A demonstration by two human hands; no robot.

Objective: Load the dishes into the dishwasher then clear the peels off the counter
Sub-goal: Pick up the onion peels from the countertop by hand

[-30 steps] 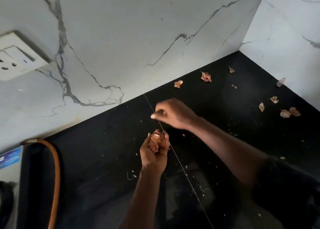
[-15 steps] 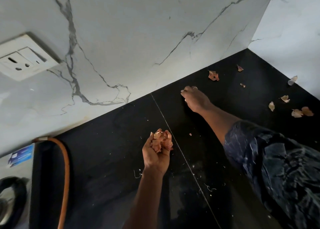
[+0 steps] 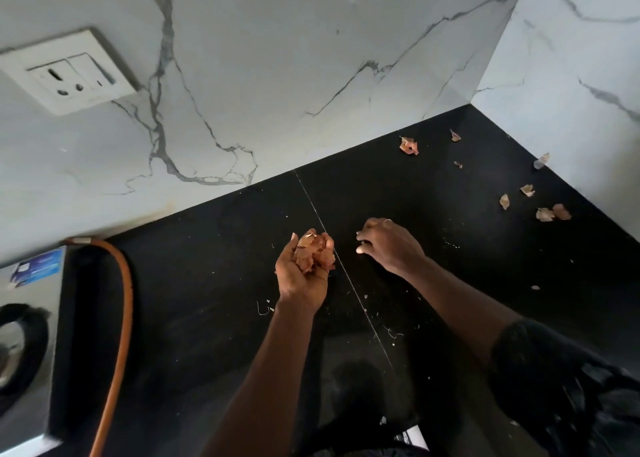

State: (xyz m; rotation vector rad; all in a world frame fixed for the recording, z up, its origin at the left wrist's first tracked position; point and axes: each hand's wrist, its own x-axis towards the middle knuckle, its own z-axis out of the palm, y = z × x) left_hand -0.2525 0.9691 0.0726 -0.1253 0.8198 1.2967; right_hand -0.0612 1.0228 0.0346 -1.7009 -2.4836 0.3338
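Note:
My left hand [image 3: 301,276] is cupped palm-up over the black counter [image 3: 207,300], shut on a clump of brown onion peels [image 3: 313,254]. My right hand [image 3: 391,245] hovers just to its right, palm down. Its fingers are curled shut, and whatever they hold is hidden under them. Several loose peels still lie on the counter: a larger one [image 3: 408,146] near the back wall, small bits [image 3: 455,135] beside it, and a cluster [image 3: 550,213] by the right wall.
White marble walls meet in a corner at the back right. A wall socket [image 3: 74,75] sits at the upper left. An orange hose [image 3: 121,318] runs along a steel stove [image 3: 31,335] at the left edge. Fine crumbs dot the counter.
My right hand reached to the peel by the back wall, then drew back next to my left hand. That peel is gone from the counter. The left hand stayed put.

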